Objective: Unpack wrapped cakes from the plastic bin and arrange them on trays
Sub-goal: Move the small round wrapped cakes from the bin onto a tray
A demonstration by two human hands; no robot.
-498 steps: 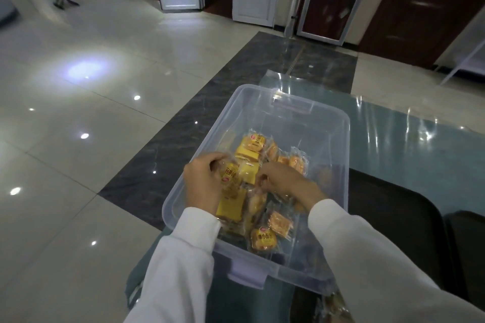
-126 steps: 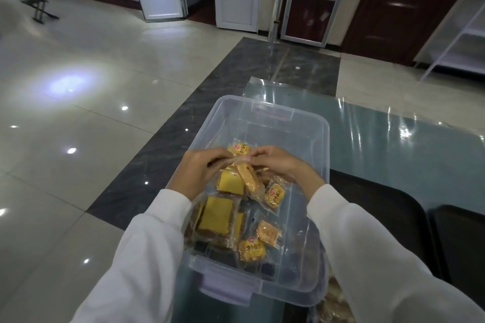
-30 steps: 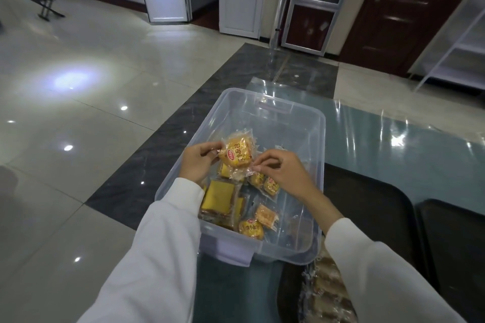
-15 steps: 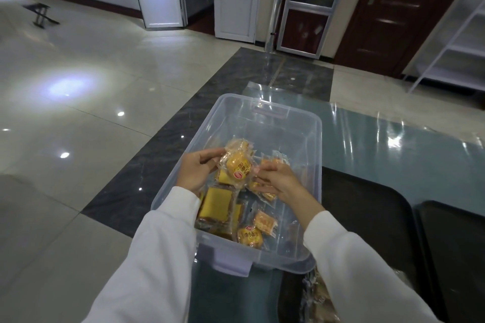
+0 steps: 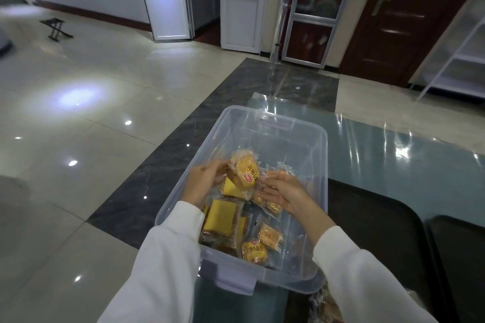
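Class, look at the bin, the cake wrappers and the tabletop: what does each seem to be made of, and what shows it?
Bin: clear, slightly frosted rigid plastic; the floor shows through its walls.
Cake wrapper, held up by the left hand: thin glossy plastic film, crinkled, cake visible inside.
Tabletop: probably glass, or a glossy sheet over it; smooth, greenish, with sharp reflections.

One clear plastic bin (image 5: pixel 262 123). Two dark trays (image 5: pixel 372 217), lower right of frame. Two hands (image 5: pixel 202 183) in bin. Wrapped cakes (image 5: pixel 245 174): at least eight, pile overlaps, exact count unclear.
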